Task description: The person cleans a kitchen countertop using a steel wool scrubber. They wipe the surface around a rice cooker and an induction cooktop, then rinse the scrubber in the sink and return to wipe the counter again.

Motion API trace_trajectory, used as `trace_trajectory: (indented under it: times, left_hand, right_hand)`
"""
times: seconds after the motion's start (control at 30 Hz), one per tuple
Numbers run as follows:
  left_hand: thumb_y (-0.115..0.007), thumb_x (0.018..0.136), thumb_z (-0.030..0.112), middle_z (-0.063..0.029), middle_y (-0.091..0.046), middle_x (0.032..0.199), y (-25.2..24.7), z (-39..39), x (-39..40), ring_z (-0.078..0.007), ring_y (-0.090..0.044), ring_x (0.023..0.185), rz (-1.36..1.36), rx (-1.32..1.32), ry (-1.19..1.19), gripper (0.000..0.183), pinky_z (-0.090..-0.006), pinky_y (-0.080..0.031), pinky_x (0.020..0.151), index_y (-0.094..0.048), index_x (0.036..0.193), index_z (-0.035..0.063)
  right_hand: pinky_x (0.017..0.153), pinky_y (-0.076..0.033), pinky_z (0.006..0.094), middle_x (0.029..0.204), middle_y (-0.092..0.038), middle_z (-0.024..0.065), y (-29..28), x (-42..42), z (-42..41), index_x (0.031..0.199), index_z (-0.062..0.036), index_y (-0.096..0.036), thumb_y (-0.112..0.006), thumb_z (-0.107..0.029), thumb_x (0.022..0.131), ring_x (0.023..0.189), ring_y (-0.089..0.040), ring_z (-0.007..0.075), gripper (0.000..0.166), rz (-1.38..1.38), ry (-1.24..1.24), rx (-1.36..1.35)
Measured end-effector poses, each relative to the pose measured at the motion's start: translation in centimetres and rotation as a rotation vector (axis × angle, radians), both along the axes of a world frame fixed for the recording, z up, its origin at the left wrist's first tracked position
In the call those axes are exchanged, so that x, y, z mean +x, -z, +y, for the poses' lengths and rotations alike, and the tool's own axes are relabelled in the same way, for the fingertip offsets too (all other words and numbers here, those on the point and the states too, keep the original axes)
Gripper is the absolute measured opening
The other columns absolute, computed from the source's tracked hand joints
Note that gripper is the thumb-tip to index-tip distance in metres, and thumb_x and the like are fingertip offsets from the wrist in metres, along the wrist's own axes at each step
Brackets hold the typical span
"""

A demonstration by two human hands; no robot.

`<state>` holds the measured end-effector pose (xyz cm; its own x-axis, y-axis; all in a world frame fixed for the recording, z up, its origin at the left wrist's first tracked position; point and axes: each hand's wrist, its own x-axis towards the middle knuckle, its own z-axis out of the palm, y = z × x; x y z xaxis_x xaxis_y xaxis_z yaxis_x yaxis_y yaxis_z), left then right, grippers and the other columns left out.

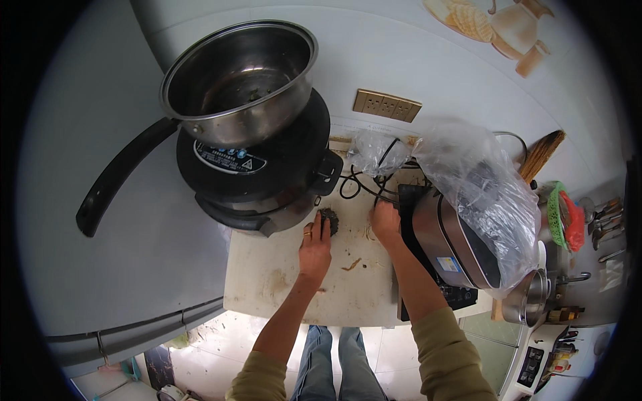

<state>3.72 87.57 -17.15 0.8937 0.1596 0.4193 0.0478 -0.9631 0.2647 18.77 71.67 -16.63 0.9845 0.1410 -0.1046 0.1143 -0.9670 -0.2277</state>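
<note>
My left hand (pixel 316 248), with a ring on one finger, has its fingers on a dark steel wool scourer (pixel 329 223), pressed to the pale countertop (pixel 301 295). Black power cords (pixel 358 186) lie in loops toward the wall. My right hand (pixel 386 220) is at these cords, along the left edge of a black induction cooktop (pixel 403 301). Its fingertips are hidden, so whether it grips a cord cannot be told. On the cooktop rests a rice cooker (pixel 431 235), partly covered by a clear plastic bag (pixel 481 165). Brown scraps (pixel 352 264) and stains mark the countertop.
At left, a steel saucepan (pixel 296 108) sits on an electric pressure cooker (pixel 256 185), its handle (pixel 128 170) jutting left. A socket panel (pixel 387 105) is on the wall. Right of the rice cooker are a brush (pixel 541 156), a green basket (pixel 554 215) and a steel pot (pixel 526 301).
</note>
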Motion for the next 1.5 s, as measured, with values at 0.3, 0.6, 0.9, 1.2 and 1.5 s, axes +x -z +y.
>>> trace_trajectory:
  times: [0.3,0.6,0.9,1.2,1.5]
  left_hand:
    - [-0.069,0.072,0.001,-0.0149,-0.049,0.137,2.3,-2.5,6.4,-0.0319,-0.048,0.116,0.134,0.085,-0.028,0.055,-0.0315,-0.048,0.095,-0.055,0.125,-0.0020]
    - [-0.072,0.075,0.007,-0.0136,-0.049,0.134,-0.4,-3.1,4.2,-0.0328,-0.045,0.121,0.135,-0.169,0.069,0.054,-0.0384,-0.046,0.094,-0.055,0.126,0.0022]
    - [-0.069,0.080,0.011,-0.0130,-0.050,0.128,-1.5,-3.9,5.8,-0.0284,-0.059,0.102,0.115,-0.752,0.080,0.053,-0.0341,-0.050,0.083,-0.050,0.129,0.0035]
    - [-0.066,0.090,0.028,-0.0054,-0.058,0.105,1.2,-7.3,17.1,-0.0170,-0.059,0.092,0.433,-2.460,0.079,0.041,-0.0290,-0.049,0.068,-0.054,0.126,0.0135]
    - [-0.067,0.083,0.003,-0.0047,-0.053,0.112,-2.5,-7.0,20.7,-0.0239,-0.060,0.097,-0.140,-2.591,-0.093,0.073,-0.0461,-0.053,0.083,-0.022,0.132,0.0310]
  right_hand:
    - [0.056,-0.049,0.0410,0.074,-0.066,0.0170,-2.3,0.9,-1.2,0.087,0.0060,-0.062,-0.067,-0.021,0.081,0.066,-0.066,0.0318,0.028,-0.083,0.041,0.448]
    - [0.043,-0.047,0.0245,0.078,-0.061,0.0089,-2.9,1.2,1.2,0.128,0.0027,-0.043,-0.077,-0.031,0.080,0.049,-0.059,0.0154,0.067,0.484,0.453,1.350]
    - [0.044,-0.038,0.0243,0.110,-0.064,0.0058,-2.0,-0.2,-0.3,0.141,-0.0089,-0.041,-0.055,-0.013,0.094,0.051,-0.048,0.0102,0.049,0.302,0.549,1.838]
    - [0.045,-0.036,0.0230,0.112,-0.063,0.0037,-2.3,-2.4,-1.5,0.133,-0.0077,-0.049,-0.058,-0.010,0.091,0.051,-0.049,0.0092,0.043,0.352,0.419,1.800]
    - [0.070,-0.052,0.0272,0.109,-0.059,0.0107,-2.8,-7.7,-1.8,0.125,0.0002,-0.051,-0.056,0.002,0.088,0.079,-0.065,0.0150,0.037,-0.072,0.220,1.367]
